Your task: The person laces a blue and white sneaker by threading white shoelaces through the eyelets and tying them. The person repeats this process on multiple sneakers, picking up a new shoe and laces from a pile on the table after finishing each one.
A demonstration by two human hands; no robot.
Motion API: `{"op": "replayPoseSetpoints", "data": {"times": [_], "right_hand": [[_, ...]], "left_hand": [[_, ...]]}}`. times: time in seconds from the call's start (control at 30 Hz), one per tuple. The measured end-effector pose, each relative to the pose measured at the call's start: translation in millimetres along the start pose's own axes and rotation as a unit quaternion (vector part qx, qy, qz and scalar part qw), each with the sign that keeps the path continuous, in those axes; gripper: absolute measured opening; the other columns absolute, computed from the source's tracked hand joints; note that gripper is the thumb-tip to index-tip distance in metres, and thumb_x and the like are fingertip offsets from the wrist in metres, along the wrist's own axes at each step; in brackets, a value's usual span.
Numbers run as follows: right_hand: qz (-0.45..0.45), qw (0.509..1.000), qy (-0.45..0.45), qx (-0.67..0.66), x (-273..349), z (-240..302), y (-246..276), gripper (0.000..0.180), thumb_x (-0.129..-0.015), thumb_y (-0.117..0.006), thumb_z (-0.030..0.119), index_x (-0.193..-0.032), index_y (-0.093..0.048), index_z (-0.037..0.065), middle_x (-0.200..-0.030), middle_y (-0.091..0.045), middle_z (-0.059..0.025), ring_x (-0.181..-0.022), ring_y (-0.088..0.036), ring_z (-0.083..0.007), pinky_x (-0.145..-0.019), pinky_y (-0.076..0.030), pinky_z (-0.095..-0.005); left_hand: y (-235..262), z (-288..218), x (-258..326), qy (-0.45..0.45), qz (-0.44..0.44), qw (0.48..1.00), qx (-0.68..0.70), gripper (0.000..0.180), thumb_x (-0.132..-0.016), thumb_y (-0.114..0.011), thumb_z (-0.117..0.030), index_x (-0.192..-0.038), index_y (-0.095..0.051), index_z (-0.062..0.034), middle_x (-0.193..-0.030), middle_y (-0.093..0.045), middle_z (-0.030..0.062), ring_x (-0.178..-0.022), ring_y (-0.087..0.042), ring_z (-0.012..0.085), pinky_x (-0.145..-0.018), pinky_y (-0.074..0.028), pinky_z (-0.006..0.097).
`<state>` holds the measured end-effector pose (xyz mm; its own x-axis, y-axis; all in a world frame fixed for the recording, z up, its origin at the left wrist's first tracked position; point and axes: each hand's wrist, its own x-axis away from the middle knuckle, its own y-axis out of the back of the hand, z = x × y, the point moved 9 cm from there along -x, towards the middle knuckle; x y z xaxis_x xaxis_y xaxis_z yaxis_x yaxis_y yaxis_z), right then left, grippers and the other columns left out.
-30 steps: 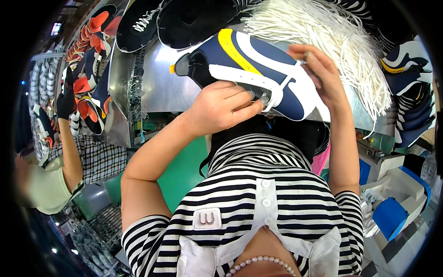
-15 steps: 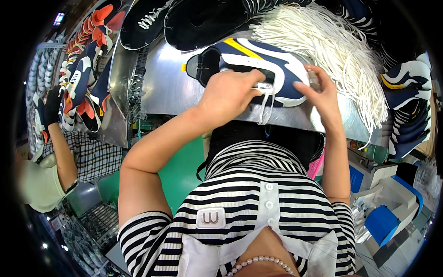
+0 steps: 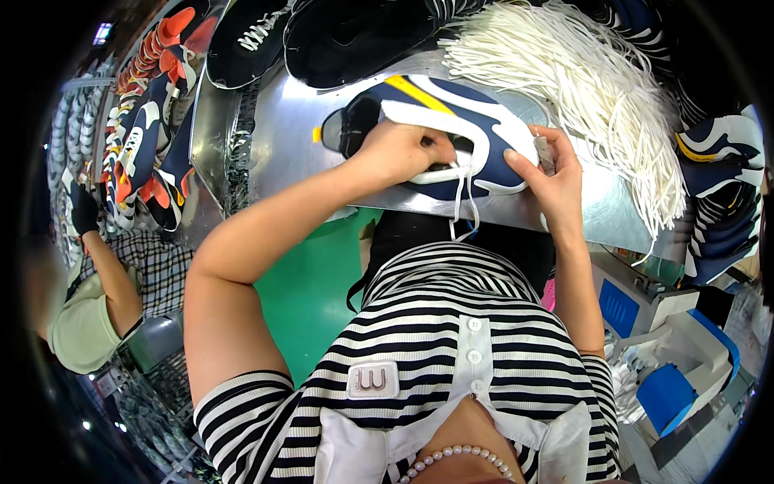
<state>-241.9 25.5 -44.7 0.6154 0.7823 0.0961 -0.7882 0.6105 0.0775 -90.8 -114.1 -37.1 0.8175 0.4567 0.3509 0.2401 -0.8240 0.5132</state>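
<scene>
A navy shoe upper (image 3: 501, 153) with white trim and a yellow stripe lies on the metal table, toe to the right. My left hand (image 3: 403, 153) reaches into its throat opening, fingers curled and closed; what they pinch is hidden. Beside those fingertips a white shoelace (image 3: 459, 198) comes out of the opening and hangs in a loop over the table's front edge. My right hand (image 3: 556, 165) grips the toe end, thumb on top and fingers at the far edge. A greyish wrap (image 3: 545, 153) shows by its fingers.
A heap of white laces (image 3: 572, 105) covers the table (image 3: 290, 145) at the right back. Large black shoe pieces (image 3: 355, 40) lie at the back. More navy uppers (image 3: 717, 161) are stacked far right. At left, a co-worker's gloved hand (image 3: 83, 211) is near orange-lined uppers (image 3: 141, 137).
My left hand has dropped slightly toward me, its fingers lower in the opening. My right thumb has come down onto the toe. The upper's throat edge is lifted and tilted more.
</scene>
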Motion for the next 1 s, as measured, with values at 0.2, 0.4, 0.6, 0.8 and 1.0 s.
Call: {"op": "replayPoseSetpoints", "data": {"times": [0.2,0.4,0.6,0.8,1.0], "right_hand": [[0.021,1.0,-0.018,-0.003,-2,-7,3,0.044,-0.076,-0.083,0.019,-0.107,-0.06,-0.001,-0.095,-0.068,-0.0086,-0.083,-0.062,-0.0118,-0.071,-0.048,-0.0239],[0.044,0.998,0.042,0.012,5,0,-3,0.052,-0.077,-0.084,0.024,-0.114,-0.056,-0.001,-0.095,-0.068,-0.009,-0.087,-0.062,-0.0129,-0.077,-0.049,-0.0269],[0.013,0.998,-0.022,-0.06,15,-11,17,0.053,-0.079,-0.082,0.023,-0.118,-0.055,-0.002,-0.099,-0.067,-0.0117,-0.087,-0.062,-0.014,-0.079,-0.05,-0.027],[0.022,0.994,-0.061,-0.09,21,-14,67,0.047,-0.082,-0.078,0.02,-0.118,-0.057,-0.002,-0.104,-0.065,-0.0085,-0.095,-0.06,-0.0137,-0.086,-0.046,-0.0265],[-0.019,0.963,0.056,0.264,12,0,66,0.043,-0.082,-0.076,0.032,-0.112,-0.063,0.003,-0.1,-0.069,-0.01,-0.084,-0.066,-0.0211,-0.077,-0.05,-0.0301]], "left_hand": [[8,-1,3,-0.006,-0.071,0.997,0.04,0.015,-0.084,-0.073,-0.019,-0.092,-0.077,-0.0069,-0.082,-0.072,0.0081,-0.076,-0.067,0.0161,-0.071,-0.051,0.029],[10,-23,10,-0.09,-0.114,0.989,0.01,0.016,-0.083,-0.073,-0.019,-0.086,-0.075,-0.0035,-0.077,-0.071,0.0089,-0.071,-0.067,0.0176,-0.067,-0.05,0.03],[80,-45,62,-0.252,-0.305,0.869,-0.297,0.009,-0.087,-0.071,-0.013,-0.09,-0.068,-0.0044,-0.088,-0.067,0.0061,-0.087,-0.06,0.0222,-0.079,-0.046,0.034],[297,104,190,0.036,-0.542,0.774,-0.325,0.018,-0.09,-0.068,-0.018,-0.095,-0.07,-0.0012,-0.088,-0.067,0.0101,-0.082,-0.062,0.0242,-0.078,-0.049,0.035],[117,-37,112,-0.132,-0.31,0.94,-0.057,0.008,-0.088,-0.065,-0.009,-0.091,-0.067,-0.0016,-0.099,-0.067,0.0074,-0.088,-0.06,0.0168,-0.081,-0.047,0.029]]}}
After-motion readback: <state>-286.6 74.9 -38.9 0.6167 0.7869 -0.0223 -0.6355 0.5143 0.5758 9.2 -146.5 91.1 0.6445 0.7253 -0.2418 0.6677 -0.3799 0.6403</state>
